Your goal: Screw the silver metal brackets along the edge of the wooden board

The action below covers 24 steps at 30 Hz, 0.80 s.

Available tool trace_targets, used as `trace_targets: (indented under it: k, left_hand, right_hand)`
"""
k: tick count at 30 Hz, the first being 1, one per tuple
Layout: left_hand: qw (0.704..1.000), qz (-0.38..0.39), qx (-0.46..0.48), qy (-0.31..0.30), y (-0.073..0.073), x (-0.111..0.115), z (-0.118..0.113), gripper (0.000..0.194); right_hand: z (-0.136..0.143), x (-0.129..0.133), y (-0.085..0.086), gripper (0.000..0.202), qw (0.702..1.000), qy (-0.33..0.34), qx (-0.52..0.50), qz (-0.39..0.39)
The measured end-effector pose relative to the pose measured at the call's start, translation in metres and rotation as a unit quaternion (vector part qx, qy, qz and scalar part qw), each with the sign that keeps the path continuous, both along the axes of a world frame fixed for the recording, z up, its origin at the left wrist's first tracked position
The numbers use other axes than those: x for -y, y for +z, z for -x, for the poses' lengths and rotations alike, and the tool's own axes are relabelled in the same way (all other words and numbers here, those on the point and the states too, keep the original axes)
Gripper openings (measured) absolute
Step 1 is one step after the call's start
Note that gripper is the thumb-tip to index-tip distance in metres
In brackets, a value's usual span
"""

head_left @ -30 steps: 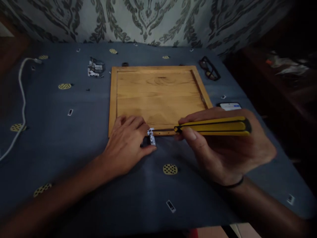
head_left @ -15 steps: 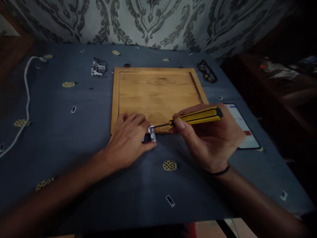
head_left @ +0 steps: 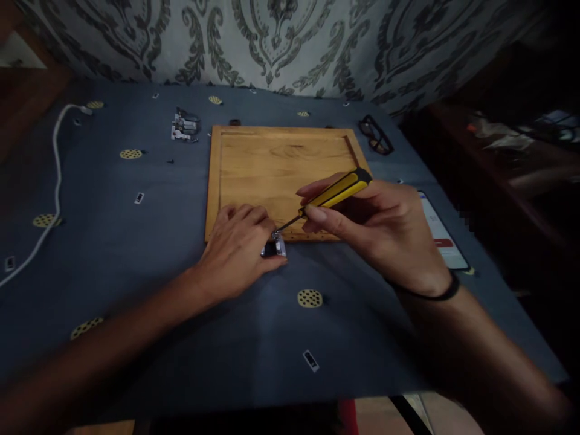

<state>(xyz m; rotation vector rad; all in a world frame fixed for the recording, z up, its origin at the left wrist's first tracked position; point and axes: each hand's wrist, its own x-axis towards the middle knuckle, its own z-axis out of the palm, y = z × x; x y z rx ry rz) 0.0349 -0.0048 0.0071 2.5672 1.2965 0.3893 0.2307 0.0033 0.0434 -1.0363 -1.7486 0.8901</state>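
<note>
A framed wooden panel, like a small cabinet door, lies flat on the blue cloth. At its near edge sits a metal hinge, partly hidden by my fingers. My left hand rests over that edge, with the hinge held between thumb and fingers. In my right hand is a yellow-and-black screwdriver, gripped by its handle between thumb and fingers. Its shaft slants down to the left, and the tip meets the hinge beside my left fingers. Whether a screw is under the tip is too small to tell.
More metal hinges lie beyond the panel's left corner, and a small dark screw is nearer. Eyeglasses rest at the back right. A phone lies beside my right wrist. A white cable runs along the left.
The screwdriver now stands steeper, its handle end swung up and to the left, with my right hand turned around it. My left hand stays on the hinge. The view has shifted slightly.
</note>
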Motion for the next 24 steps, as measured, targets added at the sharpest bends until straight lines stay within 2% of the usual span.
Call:
trace_targets:
  k: [3,6,10,13,15,20,24]
  left_hand:
    - [1.0,-0.002,0.004,0.002,-0.001,0.0,0.0,0.033]
    - [1.0,0.0,0.004,0.005,-0.001,0.0,0.0,0.033]
    - [1.0,0.003,0.005,0.005,0.0,0.0,0.0,0.03]
    - [1.0,0.01,0.013,0.004,0.0,0.0,0.001,0.029]
    - [1.0,0.011,0.016,0.003,0.0,0.0,0.001,0.03]
    - [1.0,0.009,0.002,0.004,0.0,-0.001,0.0,0.031]
    - [1.0,0.012,-0.005,0.009,0.001,-0.001,-0.001,0.03]
  right_hand:
    - [-0.003,-0.003,0.003,0.013,0.999,0.029,-0.003,0.017]
    - [0.002,-0.001,-0.001,0.016,0.999,0.009,0.029,-0.038]
    - [0.014,0.004,-0.007,0.027,0.97,-0.116,0.04,-0.209]
    - [0.019,0.007,-0.009,0.028,0.944,-0.189,-0.005,-0.272]
    - [0.019,0.008,-0.011,0.025,0.943,-0.204,-0.012,-0.264]
    - [0.012,0.013,-0.018,0.026,0.964,-0.202,0.036,-0.171]
    - [0.009,0.014,-0.023,0.029,0.965,-0.201,0.048,-0.159]
